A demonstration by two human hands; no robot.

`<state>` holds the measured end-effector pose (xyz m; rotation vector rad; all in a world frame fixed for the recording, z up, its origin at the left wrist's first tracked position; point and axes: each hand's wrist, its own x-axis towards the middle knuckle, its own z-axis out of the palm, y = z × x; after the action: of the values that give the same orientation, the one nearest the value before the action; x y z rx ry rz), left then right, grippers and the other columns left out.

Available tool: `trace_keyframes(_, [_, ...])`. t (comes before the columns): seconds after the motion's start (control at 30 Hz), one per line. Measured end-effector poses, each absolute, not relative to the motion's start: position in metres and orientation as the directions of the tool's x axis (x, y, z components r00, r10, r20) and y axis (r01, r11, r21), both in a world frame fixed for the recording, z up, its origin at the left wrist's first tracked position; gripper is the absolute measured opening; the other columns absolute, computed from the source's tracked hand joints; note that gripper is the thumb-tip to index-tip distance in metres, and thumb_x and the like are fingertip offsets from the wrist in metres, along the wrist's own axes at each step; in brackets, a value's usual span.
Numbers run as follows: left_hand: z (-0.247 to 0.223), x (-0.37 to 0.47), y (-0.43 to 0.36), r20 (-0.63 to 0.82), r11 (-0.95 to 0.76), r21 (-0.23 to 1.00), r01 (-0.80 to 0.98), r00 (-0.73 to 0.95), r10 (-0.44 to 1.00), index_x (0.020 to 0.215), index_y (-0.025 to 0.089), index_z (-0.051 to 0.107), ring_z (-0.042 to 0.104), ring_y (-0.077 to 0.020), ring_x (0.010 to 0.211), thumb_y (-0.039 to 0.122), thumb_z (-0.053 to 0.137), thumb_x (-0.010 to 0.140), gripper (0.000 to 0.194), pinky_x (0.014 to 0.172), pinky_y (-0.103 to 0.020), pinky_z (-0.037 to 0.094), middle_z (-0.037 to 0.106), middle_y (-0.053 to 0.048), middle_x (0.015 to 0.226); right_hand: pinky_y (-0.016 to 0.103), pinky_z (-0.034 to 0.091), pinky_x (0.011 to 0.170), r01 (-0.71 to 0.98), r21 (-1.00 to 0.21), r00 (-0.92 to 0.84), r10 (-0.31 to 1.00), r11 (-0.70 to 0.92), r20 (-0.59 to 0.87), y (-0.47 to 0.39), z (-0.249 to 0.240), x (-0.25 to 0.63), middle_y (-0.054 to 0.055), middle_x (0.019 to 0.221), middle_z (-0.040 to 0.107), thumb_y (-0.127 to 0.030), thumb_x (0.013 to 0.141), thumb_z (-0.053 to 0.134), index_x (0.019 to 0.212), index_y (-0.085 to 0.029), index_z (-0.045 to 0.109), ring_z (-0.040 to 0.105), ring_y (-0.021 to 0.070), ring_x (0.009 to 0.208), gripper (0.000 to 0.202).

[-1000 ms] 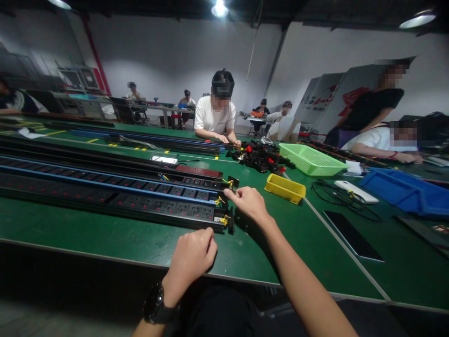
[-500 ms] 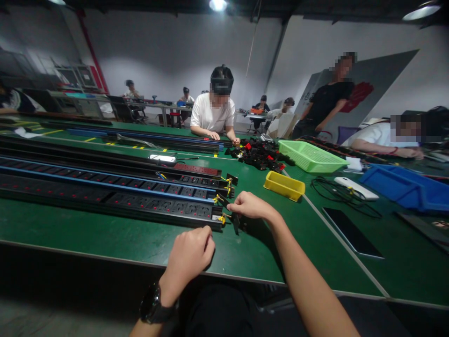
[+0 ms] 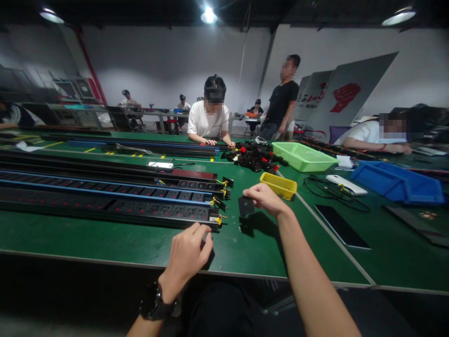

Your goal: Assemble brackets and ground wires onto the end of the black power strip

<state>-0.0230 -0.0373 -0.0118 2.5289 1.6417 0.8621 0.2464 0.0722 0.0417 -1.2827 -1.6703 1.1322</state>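
Observation:
Between the fingertips of my right hand (image 3: 263,197) is a small flat black plate (image 3: 246,206), held above the green table (image 3: 224,252). My left hand (image 3: 191,248) rests at the table's near edge with its fingers curled; what they hold, if anything, is hidden. Just beyond it lies the end of the nearest black socket strip (image 3: 161,210), with yellow wires (image 3: 219,219) sticking out. A blue-edged socket strip (image 3: 168,192) lies behind it, also with yellow wires at its end. A small dark part (image 3: 247,226) lies below the held plate.
A yellow bin (image 3: 278,186), a green basket (image 3: 304,157) and a blue bin (image 3: 398,183) stand to the right. Black parts (image 3: 254,157) are heaped behind. A dark flat panel (image 3: 342,226) and a coiled cable lie at right. A person in white (image 3: 208,119) leans over the table's far side.
My right hand has moved right, away from the strip ends, with the black plate now turned flat to view. My left hand has barely moved. The standing person in black has shifted left.

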Motion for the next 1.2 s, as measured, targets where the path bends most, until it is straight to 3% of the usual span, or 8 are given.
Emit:
trace_keyframes(0.2, [0.021,0.003,-0.06,0.479,-0.58,0.253,0.774,0.421,0.771,0.153,0.021,0.036,0.068,-0.0279,0.106,0.053,0.063,0.093,0.073,0.081,-0.036,0.057,0.064,-0.013,0.123,0.024,0.02,0.042,0.128,-0.988,-0.221,0.973,0.092,0.062,-0.001,0.033,0.202,-0.004,0.043,0.041,-0.054,0.079,0.064,0.047,-0.02,0.048,0.029,0.0066,0.039,0.049])
trace_keyframes(0.37, [0.03,0.033,-0.076,0.264,-0.498,0.186,0.847,0.446,0.855,0.125,0.018,0.055,0.074,-0.0265,0.086,0.024,0.042,0.102,0.027,0.069,-0.032,0.052,0.075,-0.01,0.099,0.024,0.036,0.05,0.082,-0.973,-0.07,0.975,0.216,0.211,-0.049,0.016,0.18,-0.001,0.055,0.05,-0.06,0.091,0.056,0.057,-0.019,0.051,0.044,0.0113,0.052,0.053])
trace_keyframes(0.47, [0.029,0.044,-0.077,0.174,-0.371,0.357,0.857,0.329,0.928,0.118,0.02,0.056,0.075,-0.0268,0.084,0.02,0.043,0.101,0.021,0.065,-0.031,0.047,0.077,-0.008,0.094,0.03,0.051,0.072,0.209,-0.904,0.04,0.921,0.372,0.388,-0.067,0.006,0.182,0.006,0.09,0.067,-0.056,0.088,0.066,0.104,-0.019,0.067,0.062,0.02,0.082,0.041])
trace_keyframes(0.57, [0.029,0.051,-0.074,0.105,-0.282,0.541,0.793,0.269,0.958,0.117,0.022,0.055,0.075,-0.026,0.082,0.025,0.046,0.101,0.018,0.064,-0.03,0.045,0.078,-0.008,0.094,0.042,0.051,0.099,0.257,-0.867,-0.08,0.904,0.427,0.421,-0.078,0.0,0.185,0.015,0.135,0.061,-0.053,0.086,0.072,0.148,-0.023,0.048,0.06,0.0301,0.121,0.074])
trace_keyframes(0.73, [0.029,0.049,-0.07,0.124,-0.359,0.627,0.691,0.367,0.922,0.135,0.02,0.05,0.074,-0.027,0.094,0.033,0.061,0.093,0.045,0.074,-0.032,0.052,0.076,-0.011,0.109,0.039,0.054,0.097,0.09,-0.939,-0.112,0.941,0.331,0.32,-0.069,-0.007,0.195,0.012,0.133,0.064,-0.06,0.086,0.07,0.138,-0.023,0.057,0.065,0.029,0.116,0.065])
trace_keyframes(0.83, [0.036,0.034,-0.059,0.2,-0.508,0.496,0.705,0.476,0.856,0.152,0.018,0.038,0.071,-0.0265,0.1,0.046,0.069,0.088,0.076,0.083,-0.034,0.054,0.071,-0.013,0.12,0.036,0.056,0.089,0.069,-0.949,0.033,0.95,0.306,0.309,-0.053,-0.012,0.211,0.012,0.132,0.062,-0.061,0.081,0.076,0.134,-0.022,0.058,0.067,0.0261,0.108,0.068])
trace_keyframes(0.97, [0.058,0.016,-0.023,0.262,-0.358,0.175,0.917,0.307,0.915,0.106,0.022,0.068,0.071,-0.0257,0.093,0.049,0.047,0.1,0.036,0.079,-0.033,0.052,0.071,-0.01,0.11,0.042,0.049,0.101,0.42,-0.847,0.185,0.883,0.326,0.432,-0.036,-0.016,0.226,0.01,0.121,0.061,-0.058,0.078,0.08,0.13,-0.025,0.066,0.061,0.0286,0.114,0.063])
trace_keyframes(1.2, [0.074,0.022,0.026,0.009,-0.306,-0.028,0.952,0.306,0.952,0.087,0.023,0.073,0.073,-0.0293,0.09,0.048,0.043,0.099,0.042,0.073,-0.032,0.05,0.077,-0.01,0.091,0.029,0.045,0.072,0.661,-0.727,0.026,0.962,0.188,0.272,-0.017,-0.001,0.212,0.005,0.088,0.068,-0.045,0.075,0.083,0.122,-0.019,0.069,0.064,0.0215,0.08,0.055])
